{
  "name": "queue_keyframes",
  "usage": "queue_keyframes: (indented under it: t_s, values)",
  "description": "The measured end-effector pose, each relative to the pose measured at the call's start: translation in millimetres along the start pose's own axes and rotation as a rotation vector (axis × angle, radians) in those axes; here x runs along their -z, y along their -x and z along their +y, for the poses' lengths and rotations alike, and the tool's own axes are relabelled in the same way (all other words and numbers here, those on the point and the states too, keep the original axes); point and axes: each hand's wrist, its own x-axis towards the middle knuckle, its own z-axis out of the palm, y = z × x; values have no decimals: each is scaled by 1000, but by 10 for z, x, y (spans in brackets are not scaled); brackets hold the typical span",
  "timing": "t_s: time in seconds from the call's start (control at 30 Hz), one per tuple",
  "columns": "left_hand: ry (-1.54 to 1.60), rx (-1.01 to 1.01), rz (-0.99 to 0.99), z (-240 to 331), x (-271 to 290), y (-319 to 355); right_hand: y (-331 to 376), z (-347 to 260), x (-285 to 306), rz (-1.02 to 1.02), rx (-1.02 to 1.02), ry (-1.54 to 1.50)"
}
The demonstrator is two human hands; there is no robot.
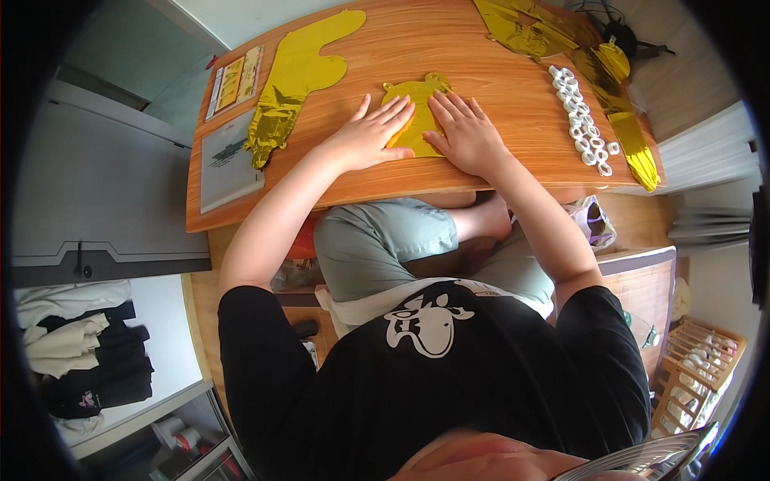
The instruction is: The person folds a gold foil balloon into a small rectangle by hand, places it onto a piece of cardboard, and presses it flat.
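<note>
Left hand (373,138) and right hand (468,135): laid flat, opened wide, nothing grasped. Gold foil piece (421,120): pressed on the wooden table (521,120) beneath and between both, long axis seemingly set fore-and-aft; neither hand nearer.

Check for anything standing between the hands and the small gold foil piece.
Nothing visible does: the left hand and right hand already lie spread over its sides, the small gold foil piece showing between them. The white rings lie well off to the right.
</note>
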Motion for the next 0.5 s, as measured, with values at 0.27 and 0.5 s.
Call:
queue_keyframes:
  t_s: [0.27, 0.5]
  values:
    - [107, -31, -112, -142, 223, 45, -12, -16, 30, -34, -12, -19]
    - [126, 31, -118, -134, 287, 50, -10, 10, 7, 0, 9, -16]
